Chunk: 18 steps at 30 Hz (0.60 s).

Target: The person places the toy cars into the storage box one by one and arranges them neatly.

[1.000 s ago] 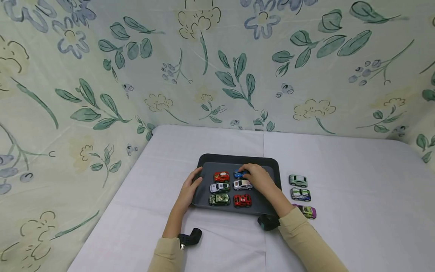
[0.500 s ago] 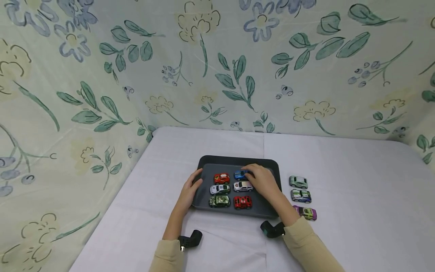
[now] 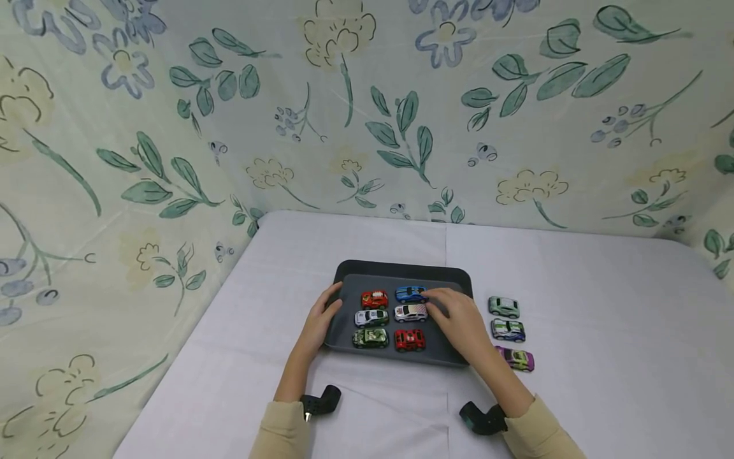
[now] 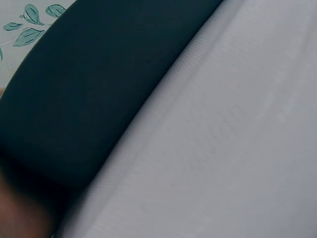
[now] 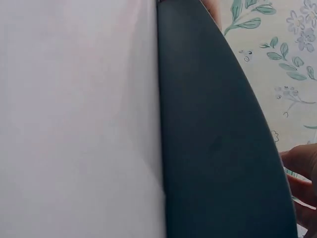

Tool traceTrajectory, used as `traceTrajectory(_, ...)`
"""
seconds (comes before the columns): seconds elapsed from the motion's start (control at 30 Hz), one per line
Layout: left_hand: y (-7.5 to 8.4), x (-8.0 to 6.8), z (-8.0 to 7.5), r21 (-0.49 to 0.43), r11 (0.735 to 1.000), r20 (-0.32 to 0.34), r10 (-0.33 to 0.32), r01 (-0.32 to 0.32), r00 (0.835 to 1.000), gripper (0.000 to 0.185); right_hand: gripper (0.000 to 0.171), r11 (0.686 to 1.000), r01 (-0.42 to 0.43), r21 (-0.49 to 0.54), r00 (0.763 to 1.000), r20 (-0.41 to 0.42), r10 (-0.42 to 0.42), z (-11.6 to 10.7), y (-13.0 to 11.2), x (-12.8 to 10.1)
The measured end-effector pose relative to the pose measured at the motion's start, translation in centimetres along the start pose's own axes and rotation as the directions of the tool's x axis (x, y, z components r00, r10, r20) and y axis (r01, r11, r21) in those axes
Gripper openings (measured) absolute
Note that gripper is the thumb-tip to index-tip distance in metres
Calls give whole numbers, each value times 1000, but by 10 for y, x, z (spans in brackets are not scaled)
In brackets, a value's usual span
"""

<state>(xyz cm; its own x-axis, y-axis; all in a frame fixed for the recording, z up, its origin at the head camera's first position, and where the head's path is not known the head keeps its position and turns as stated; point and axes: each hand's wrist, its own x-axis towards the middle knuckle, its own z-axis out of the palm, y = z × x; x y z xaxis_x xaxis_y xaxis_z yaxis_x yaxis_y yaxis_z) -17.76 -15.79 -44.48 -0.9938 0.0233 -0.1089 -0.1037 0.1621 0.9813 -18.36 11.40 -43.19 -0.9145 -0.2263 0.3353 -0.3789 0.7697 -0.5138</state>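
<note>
A dark grey tray [image 3: 401, 268] lies on the white cloth with toy cars in two columns. My left hand [image 3: 314, 322] holds its left rim, thumb on the inner side; the other fingers are partly hidden. My right hand [image 3: 461, 319] hovers over the tray's right part, fingers loosely bent and holding nothing. Its fingertips are close to the right end of the blue toy car [image 3: 410, 294]; whether they touch cannot be told. Below that car sit a white toy car [image 3: 410, 312] and a red one [image 3: 410, 340]. In the right wrist view the tray's side [image 5: 213, 124] fills the middle.
The left column has a red car [image 3: 374, 299], a white-and-green car [image 3: 371, 317] and a camouflage car [image 3: 369, 338]. Right of the tray stand a pale green car [image 3: 504, 306], a white-green-blue car [image 3: 508, 329] and a purple-and-lime car [image 3: 518, 359]. Floral fabric [image 3: 401, 127] hangs behind.
My right hand has drawn back rightward and toward me from the blue car, which now shows almost whole. My left hand keeps its place on the tray.
</note>
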Motion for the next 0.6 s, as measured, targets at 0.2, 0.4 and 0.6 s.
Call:
traceTrajectory(0.2, 0, 0, 0, 3, 1000, 4, 8, -8, 1000, 45, 27, 997, 53, 53, 992, -120, -47, -5, 3, -16)
traceTrajectory(0.4, 0, 0, 0, 7, 1000, 2, 1, -1, 1000, 45, 32, 995, 70, 74, 980, -190, -55, -11, 5, -32)
traceTrajectory(0.6, 1, -1, 1, 9, 1000, -4, 6, -6, 1000, 44, 36, 997, 51, 54, 977, -210, -39, -18, 9, -46)
